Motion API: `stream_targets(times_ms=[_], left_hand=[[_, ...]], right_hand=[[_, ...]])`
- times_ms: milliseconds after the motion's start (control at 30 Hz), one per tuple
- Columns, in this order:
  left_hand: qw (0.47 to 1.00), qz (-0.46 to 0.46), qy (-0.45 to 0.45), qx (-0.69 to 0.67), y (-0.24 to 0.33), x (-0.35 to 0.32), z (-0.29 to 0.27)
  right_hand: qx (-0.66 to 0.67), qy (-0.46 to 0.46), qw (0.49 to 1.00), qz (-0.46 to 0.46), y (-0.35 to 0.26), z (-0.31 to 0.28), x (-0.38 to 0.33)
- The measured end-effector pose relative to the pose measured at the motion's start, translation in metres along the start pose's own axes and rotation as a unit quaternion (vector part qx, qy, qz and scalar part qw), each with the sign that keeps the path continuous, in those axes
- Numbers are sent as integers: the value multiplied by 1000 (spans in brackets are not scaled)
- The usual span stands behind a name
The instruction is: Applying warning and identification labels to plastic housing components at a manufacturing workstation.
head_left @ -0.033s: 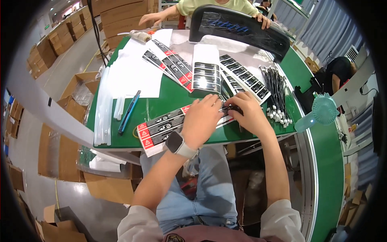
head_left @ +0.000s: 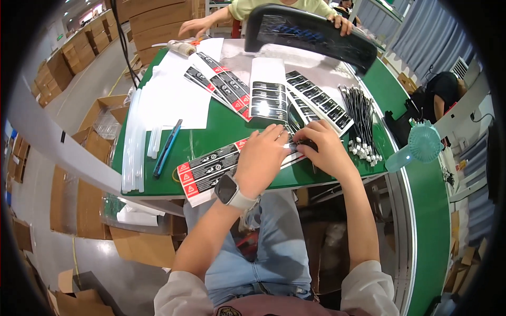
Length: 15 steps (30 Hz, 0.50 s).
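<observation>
A sheet of black warning labels with red ends [head_left: 208, 167] lies along the table's near edge. My left hand [head_left: 262, 158], wearing a watch [head_left: 227, 189], rests flat on this sheet with its fingertips pointing away from me. Close on its right, my right hand [head_left: 328, 148] is closed in a pinch by the sheet's right part. A small dark piece [head_left: 307, 143] shows at its fingertips; its kind is hidden by the fingers. Just beyond both hands lie more black label sheets [head_left: 319, 100] and a curled sheet with a white top [head_left: 268, 97].
On the green table [head_left: 205, 142] are a blue cutter knife [head_left: 167, 150], clear tubes [head_left: 134, 152], white paper [head_left: 182, 100] and a bundle of black cables [head_left: 359, 118]. A teal fan [head_left: 423, 143] stands right. Across, a person's hand [head_left: 341, 24] holds a large black panel [head_left: 311, 37].
</observation>
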State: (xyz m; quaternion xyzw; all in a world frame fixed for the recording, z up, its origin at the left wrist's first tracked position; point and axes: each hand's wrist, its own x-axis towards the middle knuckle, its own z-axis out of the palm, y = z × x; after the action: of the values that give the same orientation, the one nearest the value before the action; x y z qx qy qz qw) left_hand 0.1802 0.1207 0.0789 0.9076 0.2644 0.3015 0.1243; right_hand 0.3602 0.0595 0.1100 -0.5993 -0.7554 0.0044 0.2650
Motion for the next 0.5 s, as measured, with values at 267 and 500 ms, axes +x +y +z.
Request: stream_targets(times_ms=[267,500], left_hand=[[999,27,35,-25,-5,-1,9],[998,27,51,-23,-4,-1,9]], right_hand=[[2,22,1000,-9,5,2,-2],[26,47,998,22,4,8,-9]])
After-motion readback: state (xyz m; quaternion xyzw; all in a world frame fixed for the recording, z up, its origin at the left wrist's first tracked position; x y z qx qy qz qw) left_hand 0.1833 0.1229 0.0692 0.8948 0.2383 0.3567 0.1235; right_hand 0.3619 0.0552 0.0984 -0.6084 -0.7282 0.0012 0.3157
